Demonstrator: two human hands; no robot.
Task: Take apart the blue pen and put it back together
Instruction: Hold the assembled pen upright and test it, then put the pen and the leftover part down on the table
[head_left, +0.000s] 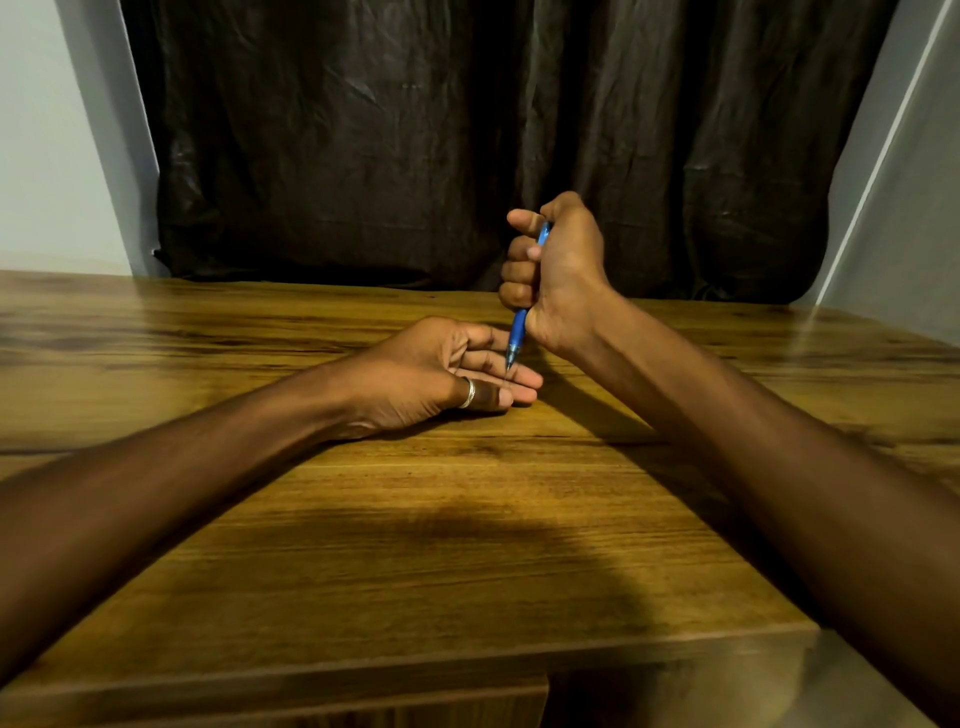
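Observation:
The blue pen stands almost upright in my right hand, which is closed in a fist around its barrel with the thumb over the top end. The pen's thin tip points down and touches the fingers of my left hand. That hand rests on the wooden table with its palm turned to the right and its fingers stretched out under the tip. A silver ring sits on its thumb. The middle of the pen is hidden inside my fist.
A dark curtain hangs behind the table's far edge. Pale walls stand at both sides. The table's near edge runs across the bottom, with a step down at the lower right.

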